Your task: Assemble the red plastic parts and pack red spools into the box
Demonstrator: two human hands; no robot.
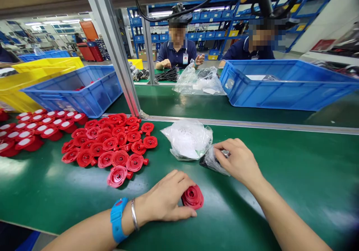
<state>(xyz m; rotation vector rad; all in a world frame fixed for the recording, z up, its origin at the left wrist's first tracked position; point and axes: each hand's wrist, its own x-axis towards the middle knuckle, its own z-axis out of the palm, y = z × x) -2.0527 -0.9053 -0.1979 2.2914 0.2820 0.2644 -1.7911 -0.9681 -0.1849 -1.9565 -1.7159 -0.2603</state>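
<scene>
A round red plastic housing [193, 197] rests on the green table, and my left hand [168, 196] grips it from the left between thumb and fingers. My right hand [238, 159] reaches into a small clear plastic bag [211, 161] holding dark pieces. Its fingertips are pinched at the bag's opening; whatever they grasp is hidden. Just behind lies a larger clear bag [190, 138] with whitish contents. Several more red housings [120, 157] are spread in a group left of the bags.
Red parts with white round tops [47, 131] stand at far left. Behind them are a blue bin [81, 90] and yellow bins [25, 82]. A metal post [112, 45] rises at the table's back rail. Across it sit two people, a blue bin [280, 94] and a plastic bag [199, 80].
</scene>
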